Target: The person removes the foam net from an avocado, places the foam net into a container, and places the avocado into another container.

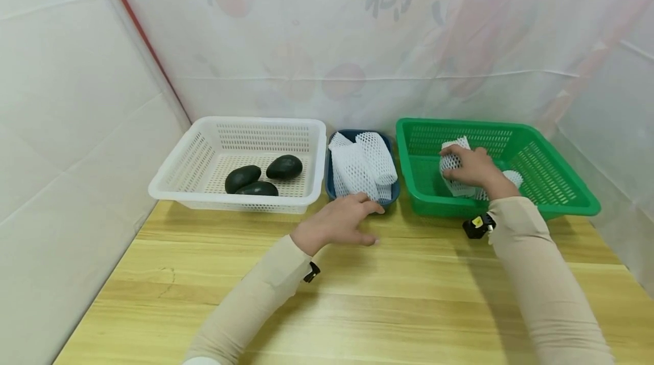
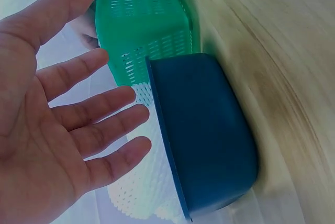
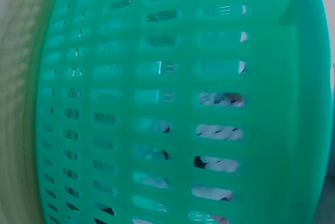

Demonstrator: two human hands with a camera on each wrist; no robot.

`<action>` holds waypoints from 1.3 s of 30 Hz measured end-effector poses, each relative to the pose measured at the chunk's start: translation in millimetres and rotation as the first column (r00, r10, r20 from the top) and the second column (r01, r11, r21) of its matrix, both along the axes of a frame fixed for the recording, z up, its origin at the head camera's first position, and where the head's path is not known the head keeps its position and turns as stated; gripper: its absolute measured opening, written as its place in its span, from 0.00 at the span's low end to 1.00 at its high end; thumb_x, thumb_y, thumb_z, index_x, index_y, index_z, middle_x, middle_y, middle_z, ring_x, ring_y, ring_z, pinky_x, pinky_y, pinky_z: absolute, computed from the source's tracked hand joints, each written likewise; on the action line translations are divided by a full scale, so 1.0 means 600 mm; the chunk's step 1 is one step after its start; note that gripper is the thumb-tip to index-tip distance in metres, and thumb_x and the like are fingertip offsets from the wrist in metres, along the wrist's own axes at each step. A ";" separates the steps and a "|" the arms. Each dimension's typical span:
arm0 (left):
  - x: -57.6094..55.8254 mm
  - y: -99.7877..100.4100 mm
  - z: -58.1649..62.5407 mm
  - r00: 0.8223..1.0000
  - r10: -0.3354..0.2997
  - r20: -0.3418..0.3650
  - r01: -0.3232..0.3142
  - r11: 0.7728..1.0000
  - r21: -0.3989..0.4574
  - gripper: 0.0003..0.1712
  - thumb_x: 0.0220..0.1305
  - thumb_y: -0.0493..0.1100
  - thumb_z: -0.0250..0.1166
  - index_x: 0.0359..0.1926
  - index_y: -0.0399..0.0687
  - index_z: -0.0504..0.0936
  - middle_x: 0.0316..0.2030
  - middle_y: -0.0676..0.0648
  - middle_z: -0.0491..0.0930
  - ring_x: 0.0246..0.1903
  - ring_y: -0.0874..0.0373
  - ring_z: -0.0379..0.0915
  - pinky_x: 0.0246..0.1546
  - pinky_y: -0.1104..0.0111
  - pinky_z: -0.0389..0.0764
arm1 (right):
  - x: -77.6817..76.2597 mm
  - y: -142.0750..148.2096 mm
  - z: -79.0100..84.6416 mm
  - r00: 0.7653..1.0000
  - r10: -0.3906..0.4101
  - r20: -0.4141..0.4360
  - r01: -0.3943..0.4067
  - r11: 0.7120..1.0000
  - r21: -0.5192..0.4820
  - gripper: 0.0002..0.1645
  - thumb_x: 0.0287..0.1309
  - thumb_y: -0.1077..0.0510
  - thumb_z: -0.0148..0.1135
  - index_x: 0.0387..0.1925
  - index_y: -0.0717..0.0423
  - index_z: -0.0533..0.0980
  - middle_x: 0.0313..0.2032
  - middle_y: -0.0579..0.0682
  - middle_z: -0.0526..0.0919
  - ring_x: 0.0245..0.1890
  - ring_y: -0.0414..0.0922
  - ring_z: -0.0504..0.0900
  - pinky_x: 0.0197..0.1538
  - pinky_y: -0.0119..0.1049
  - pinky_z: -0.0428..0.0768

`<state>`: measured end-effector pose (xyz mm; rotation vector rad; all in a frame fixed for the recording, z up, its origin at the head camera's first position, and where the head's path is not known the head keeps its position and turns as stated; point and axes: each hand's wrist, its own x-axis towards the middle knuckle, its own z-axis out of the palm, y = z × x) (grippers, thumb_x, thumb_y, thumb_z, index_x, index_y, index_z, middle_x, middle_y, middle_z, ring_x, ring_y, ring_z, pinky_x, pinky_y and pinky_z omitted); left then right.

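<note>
In the head view my right hand [image 1: 475,171] reaches into the green basket [image 1: 559,183], its fingers and thumb curled around a white foam net sleeve [image 1: 458,188]. Whatever the sleeve contains is hidden. Another white foam net piece [image 1: 513,176] lies beside it, partly behind the wrist. My left hand [image 1: 339,222] hovers at the near edge of the small blue bin [image 1: 394,193], which holds several foam net sleeves [image 1: 357,163]. From the left wrist, that palm shows bare with spread fingers [image 2: 118,164]. The green basket's slotted side [image 3: 267,130] fills the right wrist view and screens the right hand.
At left stands a white basket [image 1: 191,199] with three dark avocados [image 1: 284,167] inside. All three containers line up along the back of the wooden table [image 1: 388,297]. White sheeting [image 1: 286,30] hangs behind them and at both sides.
</note>
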<state>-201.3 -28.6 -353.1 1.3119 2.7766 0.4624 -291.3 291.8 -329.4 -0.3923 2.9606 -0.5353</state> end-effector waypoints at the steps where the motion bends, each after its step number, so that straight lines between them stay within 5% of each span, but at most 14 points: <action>1: 0.001 -0.001 0.001 1.000 -0.002 -0.004 0.002 1.000 0.004 0.31 0.54 0.56 0.67 0.56 0.47 0.76 0.49 0.49 0.73 0.45 0.58 0.70 0.47 0.68 0.71 | 0.002 0.001 0.001 1.000 -0.001 -0.005 0.001 1.000 -0.008 0.31 0.59 0.53 0.56 0.62 0.60 0.62 0.50 0.74 0.65 0.45 0.68 0.58 0.37 0.60 0.65; 23: 0.021 -0.057 0.011 0.998 0.051 -0.021 -0.048 0.988 0.150 0.29 0.55 0.54 0.67 0.55 0.46 0.76 0.50 0.48 0.73 0.46 0.57 0.70 0.46 0.66 0.72 | 0.055 -0.028 0.036 0.989 0.028 -0.145 -0.042 0.995 -0.095 0.29 0.56 0.59 0.58 0.60 0.53 0.65 0.49 0.74 0.57 0.45 0.65 0.59 0.31 0.55 0.69; 39: 0.031 -0.085 -0.007 0.997 0.076 -0.017 -0.072 0.984 0.164 0.28 0.57 0.53 0.66 0.55 0.45 0.76 0.48 0.47 0.74 0.48 0.56 0.69 0.44 0.64 0.73 | 0.085 -0.062 0.056 0.970 0.135 -0.200 -0.157 0.983 -0.099 0.29 0.55 0.62 0.57 0.60 0.54 0.68 0.48 0.74 0.59 0.41 0.63 0.60 0.28 0.50 0.71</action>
